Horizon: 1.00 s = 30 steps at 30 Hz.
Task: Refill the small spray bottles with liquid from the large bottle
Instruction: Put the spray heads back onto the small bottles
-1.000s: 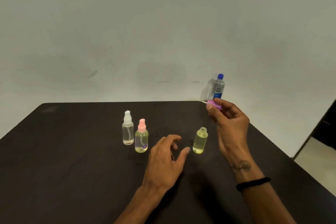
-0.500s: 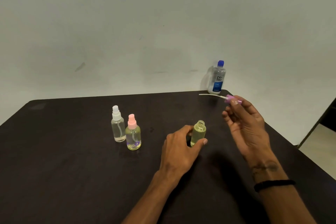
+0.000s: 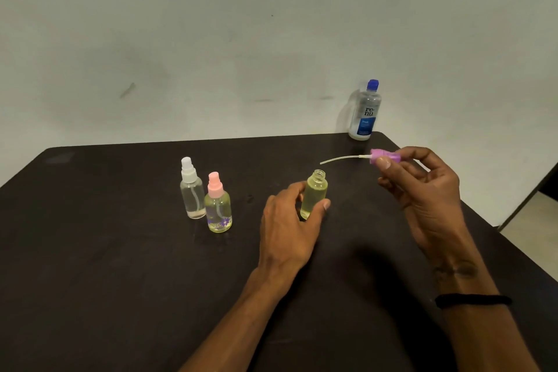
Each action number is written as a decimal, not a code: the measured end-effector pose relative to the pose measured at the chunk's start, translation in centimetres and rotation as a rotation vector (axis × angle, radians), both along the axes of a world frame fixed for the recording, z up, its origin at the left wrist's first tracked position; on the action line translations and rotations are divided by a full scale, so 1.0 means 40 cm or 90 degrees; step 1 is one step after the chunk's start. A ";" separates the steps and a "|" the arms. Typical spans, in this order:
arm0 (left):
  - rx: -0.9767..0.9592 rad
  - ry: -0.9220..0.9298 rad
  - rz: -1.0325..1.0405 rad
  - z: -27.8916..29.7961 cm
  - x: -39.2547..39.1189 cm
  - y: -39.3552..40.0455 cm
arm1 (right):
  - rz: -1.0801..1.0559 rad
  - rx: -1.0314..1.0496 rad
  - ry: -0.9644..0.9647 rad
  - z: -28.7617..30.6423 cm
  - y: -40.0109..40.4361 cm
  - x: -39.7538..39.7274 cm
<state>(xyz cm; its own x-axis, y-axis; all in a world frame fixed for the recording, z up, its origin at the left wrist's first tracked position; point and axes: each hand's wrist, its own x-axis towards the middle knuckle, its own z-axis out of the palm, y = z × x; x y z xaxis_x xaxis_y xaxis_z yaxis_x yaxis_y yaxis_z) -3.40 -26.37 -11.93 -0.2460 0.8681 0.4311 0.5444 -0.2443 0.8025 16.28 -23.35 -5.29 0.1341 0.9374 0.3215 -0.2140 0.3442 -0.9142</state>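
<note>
On the dark table [image 3: 105,281], the large bottle [image 3: 364,112] stands capped at the far right edge, well apart from the hands, so no pour is in hand yet. Within the last 1 s the left hand [image 3: 287,226] closed round the open small bottle [image 3: 314,195], nearly full of yellow liquid. The right hand [image 3: 422,190] pinches its purple spray head [image 3: 385,157], tube now level, likely re-capping; 2 capped bottles [image 3: 205,196] wait left.

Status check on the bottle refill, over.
Left hand grips open small bottle, upright on table. Right hand pinches purple spray top, tube out. Large bottle capped, far corner. Nothing blocking.
</note>
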 end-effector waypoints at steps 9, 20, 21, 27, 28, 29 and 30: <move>0.003 -0.016 -0.010 0.003 -0.004 -0.002 | 0.002 0.035 -0.073 0.002 -0.007 -0.002; 0.019 0.032 -0.188 0.000 0.014 -0.007 | 0.049 0.015 -0.113 -0.026 -0.002 -0.027; 0.020 0.032 -0.199 0.000 0.014 -0.007 | 0.060 0.007 -0.121 -0.030 0.000 -0.028; 0.009 0.005 -0.227 0.005 0.011 -0.009 | 0.093 -0.031 -0.111 -0.044 0.011 -0.029; 0.005 -0.007 -0.228 0.006 0.010 -0.009 | 0.099 -0.033 -0.111 -0.045 0.011 -0.030; -0.001 -0.019 -0.229 0.008 0.009 -0.008 | 0.103 -0.036 -0.109 -0.045 0.010 -0.032; -0.008 -0.029 -0.233 0.009 0.008 -0.008 | 0.107 -0.039 -0.107 -0.045 0.008 -0.034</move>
